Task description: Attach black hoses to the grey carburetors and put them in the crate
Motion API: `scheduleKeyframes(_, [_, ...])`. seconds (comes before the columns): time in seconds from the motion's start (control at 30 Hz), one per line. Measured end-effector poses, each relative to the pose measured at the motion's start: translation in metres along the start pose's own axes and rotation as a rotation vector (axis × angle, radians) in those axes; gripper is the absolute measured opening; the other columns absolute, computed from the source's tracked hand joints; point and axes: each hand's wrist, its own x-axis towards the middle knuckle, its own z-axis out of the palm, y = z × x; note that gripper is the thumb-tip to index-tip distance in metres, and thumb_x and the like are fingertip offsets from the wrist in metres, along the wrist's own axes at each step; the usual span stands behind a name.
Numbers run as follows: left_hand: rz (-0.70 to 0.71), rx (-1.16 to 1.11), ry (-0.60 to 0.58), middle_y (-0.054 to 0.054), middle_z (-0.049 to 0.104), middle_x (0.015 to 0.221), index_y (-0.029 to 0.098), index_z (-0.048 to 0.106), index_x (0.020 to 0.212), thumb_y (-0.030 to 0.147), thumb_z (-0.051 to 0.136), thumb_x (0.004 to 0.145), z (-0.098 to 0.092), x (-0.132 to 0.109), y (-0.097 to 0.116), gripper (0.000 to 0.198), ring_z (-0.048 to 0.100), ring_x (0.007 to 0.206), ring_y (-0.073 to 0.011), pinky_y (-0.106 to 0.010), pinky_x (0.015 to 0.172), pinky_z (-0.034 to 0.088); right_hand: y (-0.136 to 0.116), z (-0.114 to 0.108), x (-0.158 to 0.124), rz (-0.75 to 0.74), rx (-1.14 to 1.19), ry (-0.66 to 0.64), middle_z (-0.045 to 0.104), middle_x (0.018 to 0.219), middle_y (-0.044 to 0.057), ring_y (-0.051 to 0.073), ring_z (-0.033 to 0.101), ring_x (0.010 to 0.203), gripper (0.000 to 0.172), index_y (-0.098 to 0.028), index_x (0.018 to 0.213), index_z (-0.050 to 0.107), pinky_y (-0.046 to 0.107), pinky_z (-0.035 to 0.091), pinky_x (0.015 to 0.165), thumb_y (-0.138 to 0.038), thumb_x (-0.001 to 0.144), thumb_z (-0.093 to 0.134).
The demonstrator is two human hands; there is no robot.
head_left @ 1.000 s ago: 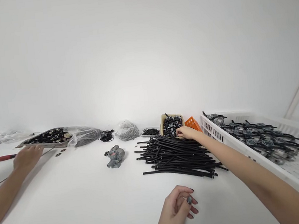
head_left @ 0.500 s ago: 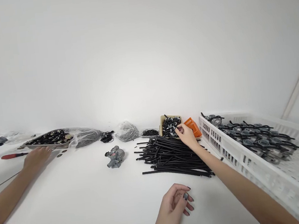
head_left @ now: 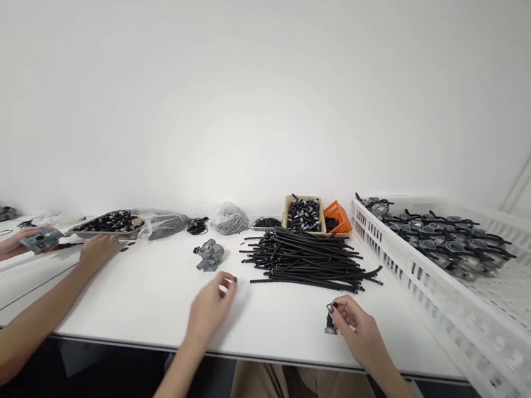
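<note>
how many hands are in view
4: left hand mid-table, right hand pinching a small black part, one co-worker hand by the tray, a second co-worker hand far left holding a grey part.

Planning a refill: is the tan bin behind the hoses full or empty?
Full: the tan bin is heaped to its rim with black-and-silver parts.

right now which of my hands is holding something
Your right hand, pinching a small black part; your left hand is open and empty.
</note>
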Motion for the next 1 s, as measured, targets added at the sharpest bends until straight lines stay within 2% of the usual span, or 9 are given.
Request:
scheduleKeyframes(0.03, [-0.104, 0.113, 0.061, -0.006, 0.071, 0.095, 0.024, 0.054, 0.106, 0.047, 0.041, 0.090, -0.009, 0.012, -0.014, 0.031, 0.066, 0.082, -0.0264, -0.037, 0.074, 0.048, 0.002, -0.002, -0.001, 0.025, 0.072, 0.009, 0.054, 0.061, 0.001, 0.017, 0.053, 0.057, 0.032, -0.025, 0.078, 0.058, 0.029, 0.045, 0.052, -0.056, 0.081, 0.061])
scheduleKeyframes(0.1, [-0.204, 0.249, 0.122, -0.010, 0.070, 0.106, 0.021, 0.047, 0.118, 0.050, 0.038, 0.091, -0.019, 0.034, -0.039, 0.041, 0.066, 0.090, -0.0290, -0.037, 0.073, 0.047, 0.005, -0.005, 0.000, 0.076, 0.209, 0.072, 0.053, 0.059, 0.000, 0.017, 0.053, 0.055, 0.038, -0.023, 0.078, 0.059, 0.029, 0.044, 0.050, -0.061, 0.078, 0.064])
scheduleKeyframes(0.2, [-0.267, 0.375, 0.114, -0.018, 0.066, 0.116, 0.014, 0.047, 0.118, 0.051, 0.032, 0.093, -0.022, 0.058, -0.061, 0.047, 0.066, 0.095, -0.0327, -0.039, 0.074, 0.047, 0.009, -0.010, 0.005, 0.134, 0.349, 0.161, 0.056, 0.060, 0.001, 0.016, 0.051, 0.053, 0.041, -0.022, 0.076, 0.061, 0.028, 0.042, 0.047, -0.063, 0.073, 0.068])
scheduleKeyframes(0.37, [-0.266, 0.472, 0.078, -0.017, 0.067, 0.116, 0.014, 0.053, 0.110, 0.050, 0.029, 0.095, -0.028, 0.072, -0.071, 0.046, 0.064, 0.101, -0.0308, -0.035, 0.077, 0.045, 0.006, -0.018, 0.006, 0.171, 0.454, 0.148, 0.063, 0.067, 0.003, 0.015, 0.054, 0.058, 0.040, -0.020, 0.075, 0.062, 0.026, 0.039, 0.048, -0.059, 0.070, 0.072])
scheduleKeyframes(0.53, [-0.088, 0.608, -0.080, -0.017, 0.064, 0.122, 0.013, 0.055, 0.110, 0.042, 0.030, 0.097, -0.038, 0.071, -0.069, 0.041, 0.063, 0.102, -0.0279, -0.031, 0.075, 0.043, 0.002, -0.020, 0.003, 0.189, 0.507, 0.124, 0.062, 0.066, 0.002, 0.013, 0.053, 0.058, 0.041, -0.019, 0.077, 0.062, 0.023, 0.036, 0.048, -0.057, 0.067, 0.074])
scheduleKeyframes(0.67, [0.052, 0.727, -0.086, -0.017, 0.067, 0.114, 0.013, 0.057, 0.107, 0.041, 0.032, 0.096, -0.047, 0.058, -0.052, 0.039, 0.064, 0.101, -0.0301, -0.031, 0.072, 0.043, 0.001, -0.021, 0.002, 0.181, 0.503, 0.107, 0.063, 0.066, 0.002, 0.013, 0.054, 0.059, 0.041, -0.019, 0.078, 0.063, 0.023, 0.036, 0.049, -0.056, 0.068, 0.073])
scheduleKeyframes(0.8, [0.176, 0.710, 0.007, -0.012, 0.069, 0.102, 0.017, 0.057, 0.097, 0.044, 0.031, 0.096, -0.049, 0.020, -0.018, 0.037, 0.066, 0.087, -0.0265, -0.031, 0.068, 0.043, 0.001, -0.020, 0.002, 0.187, 0.502, 0.085, 0.064, 0.067, 0.001, 0.013, 0.054, 0.059, 0.040, -0.018, 0.078, 0.062, 0.023, 0.037, 0.050, -0.056, 0.069, 0.074])
scheduleKeyframes(0.9, [0.319, 0.688, -0.033, -0.011, 0.068, 0.094, 0.019, 0.060, 0.092, 0.044, 0.032, 0.096, -0.039, -0.017, 0.018, 0.038, 0.064, 0.078, -0.0236, -0.033, 0.066, 0.043, 0.001, -0.018, 0.002, 0.179, 0.511, 0.096, 0.063, 0.066, 0.001, 0.012, 0.054, 0.059, 0.040, -0.018, 0.078, 0.062, 0.023, 0.037, 0.050, -0.055, 0.068, 0.075])
scheduleKeyframes(1.0, [0.479, 0.594, -0.093, -0.011, 0.067, 0.089, 0.018, 0.062, 0.089, 0.046, 0.033, 0.096, -0.014, -0.045, 0.055, 0.041, 0.062, 0.075, -0.0226, -0.034, 0.068, 0.043, 0.003, -0.018, 0.002, 0.175, 0.515, 0.115, 0.063, 0.067, 0.001, 0.011, 0.054, 0.060, 0.040, -0.017, 0.080, 0.062, 0.022, 0.036, 0.051, -0.054, 0.068, 0.074])
